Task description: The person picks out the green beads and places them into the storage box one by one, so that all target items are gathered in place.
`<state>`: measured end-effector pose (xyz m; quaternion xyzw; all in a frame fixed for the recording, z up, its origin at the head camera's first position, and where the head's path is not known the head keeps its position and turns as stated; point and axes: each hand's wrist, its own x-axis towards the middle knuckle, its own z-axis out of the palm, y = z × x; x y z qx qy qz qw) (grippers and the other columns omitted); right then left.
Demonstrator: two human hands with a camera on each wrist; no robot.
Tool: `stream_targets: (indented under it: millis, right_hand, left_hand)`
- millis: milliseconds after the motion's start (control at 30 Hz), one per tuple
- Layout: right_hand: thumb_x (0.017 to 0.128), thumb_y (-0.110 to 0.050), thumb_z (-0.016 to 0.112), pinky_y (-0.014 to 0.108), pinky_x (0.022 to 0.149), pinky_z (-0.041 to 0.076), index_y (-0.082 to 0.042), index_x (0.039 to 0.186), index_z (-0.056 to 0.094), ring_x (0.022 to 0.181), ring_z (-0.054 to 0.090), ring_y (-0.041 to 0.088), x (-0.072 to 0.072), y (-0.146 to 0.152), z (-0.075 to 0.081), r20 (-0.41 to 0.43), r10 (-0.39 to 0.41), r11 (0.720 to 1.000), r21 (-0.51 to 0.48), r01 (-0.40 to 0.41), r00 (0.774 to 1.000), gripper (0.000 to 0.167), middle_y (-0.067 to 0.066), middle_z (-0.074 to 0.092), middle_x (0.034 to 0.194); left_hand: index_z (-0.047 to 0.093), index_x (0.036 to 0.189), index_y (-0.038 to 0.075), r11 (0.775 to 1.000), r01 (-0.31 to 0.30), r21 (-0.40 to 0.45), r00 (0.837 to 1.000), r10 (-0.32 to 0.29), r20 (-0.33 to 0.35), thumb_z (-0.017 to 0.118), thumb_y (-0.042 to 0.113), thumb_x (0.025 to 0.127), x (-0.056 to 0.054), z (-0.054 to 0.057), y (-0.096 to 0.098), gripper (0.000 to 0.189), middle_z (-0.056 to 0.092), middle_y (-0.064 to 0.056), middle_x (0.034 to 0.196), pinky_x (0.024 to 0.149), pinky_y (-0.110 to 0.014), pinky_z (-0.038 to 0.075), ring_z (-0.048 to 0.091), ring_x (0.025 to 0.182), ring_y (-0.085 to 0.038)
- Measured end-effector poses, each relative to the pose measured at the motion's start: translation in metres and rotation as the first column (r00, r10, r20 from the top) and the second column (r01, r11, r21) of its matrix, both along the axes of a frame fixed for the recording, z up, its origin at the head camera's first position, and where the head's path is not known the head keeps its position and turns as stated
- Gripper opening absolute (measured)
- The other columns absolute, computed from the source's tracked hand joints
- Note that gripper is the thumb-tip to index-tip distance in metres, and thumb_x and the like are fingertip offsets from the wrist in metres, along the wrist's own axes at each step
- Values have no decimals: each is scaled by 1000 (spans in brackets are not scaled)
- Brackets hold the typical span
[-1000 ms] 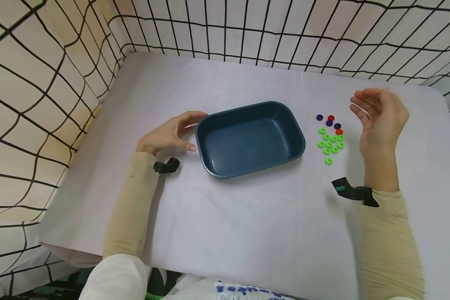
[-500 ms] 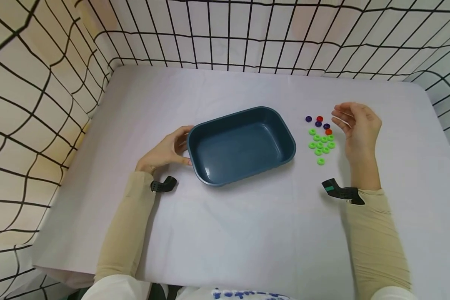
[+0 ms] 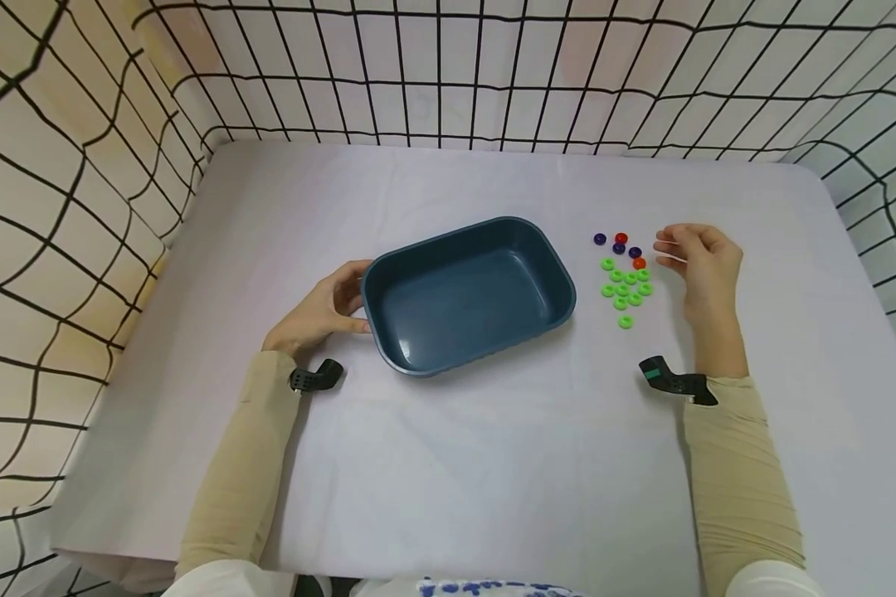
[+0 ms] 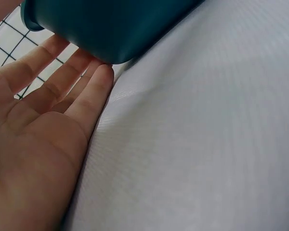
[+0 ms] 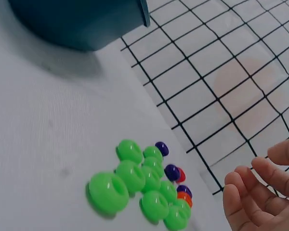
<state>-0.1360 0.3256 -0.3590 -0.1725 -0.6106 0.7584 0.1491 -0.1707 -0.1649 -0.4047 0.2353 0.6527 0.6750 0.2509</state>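
Note:
A dark blue rectangular bin (image 3: 469,298) sits at a slant on the white table with nothing inside. At its left end my left hand (image 3: 312,313) spreads thumb and fingers along the outer wall; in the left wrist view the fingertips (image 4: 104,73) meet the bin's lower side (image 4: 101,33). Right of the bin lies a cluster of small ring-shaped beads: several bright green beads (image 3: 622,290), a few dark purple beads (image 3: 618,249) and two red beads (image 3: 621,238). My right hand (image 3: 709,265) hovers just right of the beads, fingers loosely bent, holding nothing.
Black wire mesh (image 3: 440,83) stands along the table's back and the left side, with more mesh at the right. White cloth (image 3: 478,464) covers the tabletop. A black wrist camera (image 3: 317,377) sits on the left wrist, another black wrist camera (image 3: 675,380) on the right.
The whole view has shifted slightly. My right hand has come left and lower, closer to the beads. My left hand has closed the small gap to the bin's end wall.

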Motion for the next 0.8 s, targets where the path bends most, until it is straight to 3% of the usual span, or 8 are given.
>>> stream_targets:
  millis: [167,300,433,533,633,800]
  right_hand:
    - [88,-9,74,17,64,59,-4,97,66,73,68,11,2,8,-8,60,7,999,32,-9,998,12,0,71,83]
    - [86,-11,76,12,63,56,-9,95,66,69,67,5,4,12,-16,146,-5,983,180,-22,989,14,-7,68,78]
    - [87,-18,76,9,60,52,-11,97,65,64,62,0,1,16,-16,222,-23,922,382,-65,975,16,-13,63,75]
    - [89,-21,74,9,59,51,-11,100,64,63,58,0,5,18,-20,283,-9,869,477,-132,959,18,-15,61,76]
    - [90,-23,73,9,58,51,-8,104,63,64,57,0,10,20,-27,330,9,824,532,-194,944,22,-17,60,76]
    - [90,-22,73,10,60,52,2,110,62,65,58,0,14,22,-27,351,46,779,573,-253,935,33,-21,60,74]
  left_hand:
    - [37,146,2,1000,-2,-1,1000,2,-1,82,-8,73,1,0,-2,86,43,-14,145,108,-24,45,48,125,-24]
    - [37,146,2,1000,5,8,1000,-5,3,81,-8,74,1,0,-1,85,42,-15,146,108,-24,45,47,127,-25]
    - [36,147,2,1000,-1,16,1000,1,-3,83,-5,74,-1,3,-1,87,41,-15,147,109,-24,44,46,129,-25]
    - [35,147,0,1000,3,8,1000,-3,-2,83,-3,74,0,3,-2,88,40,-15,148,109,-23,44,45,129,-25]
    - [34,147,-1,1000,15,0,1000,-15,-3,83,-4,74,4,1,-4,88,39,-17,149,109,-23,43,45,130,-26]
    - [33,148,-1,1000,16,12,1000,-16,-1,85,0,73,6,0,-4,91,38,-18,149,109,-22,43,45,131,-26]
